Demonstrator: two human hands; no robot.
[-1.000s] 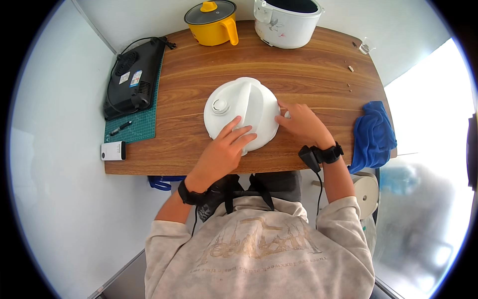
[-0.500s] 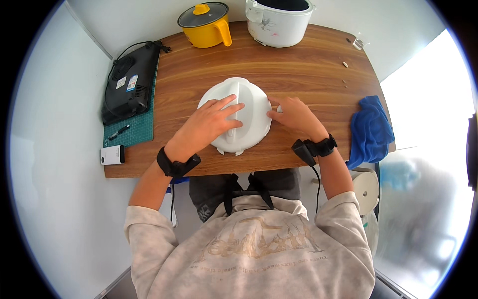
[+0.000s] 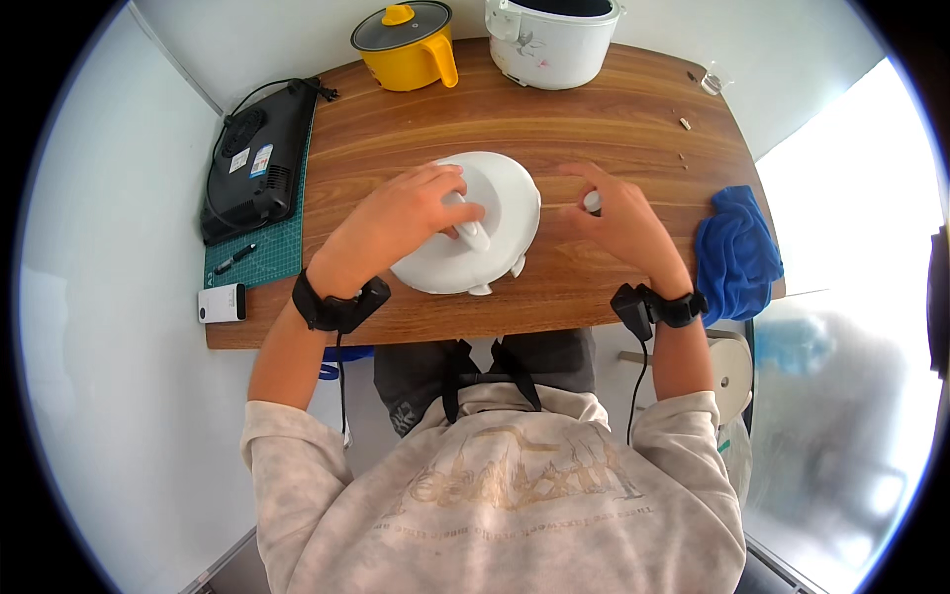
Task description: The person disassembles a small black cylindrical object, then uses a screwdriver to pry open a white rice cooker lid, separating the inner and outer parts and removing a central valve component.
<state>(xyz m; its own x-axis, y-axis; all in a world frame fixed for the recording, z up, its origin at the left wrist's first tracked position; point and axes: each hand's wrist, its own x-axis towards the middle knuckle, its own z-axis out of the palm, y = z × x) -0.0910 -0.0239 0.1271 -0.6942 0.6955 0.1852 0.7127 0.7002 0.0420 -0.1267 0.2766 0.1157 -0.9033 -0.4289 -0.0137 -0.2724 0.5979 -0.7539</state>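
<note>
A round white lid [image 3: 510, 198] with a raised bar handle and small tabs on its rim lies on the wooden table in front of me. My left hand [image 3: 411, 213] is wrapped round the handle, fingers on the far side and thumb across it. Right of the lid and apart from it, my right hand [image 3: 623, 218] is curled about a small white round-ended piece [image 3: 592, 202]. Its index finger stretches out toward the lid. Most of the small piece is hidden in the palm, so I cannot tell its kind.
At the back stand a yellow pot [image 3: 406, 61] with a glass lid and a white rice cooker body [image 3: 554, 49] without a lid. A black appliance [image 3: 262, 163] and a pen [image 3: 235, 259] lie on a green mat [image 3: 282, 252], a white power bank [image 3: 222, 303] nearby. A blue cloth [image 3: 734, 247] hangs over the right edge.
The lid has turned counterclockwise, its handle now slanting. My left hand has closed round the handle. My right hand has moved right, off the lid's rim, with the small white piece.
</note>
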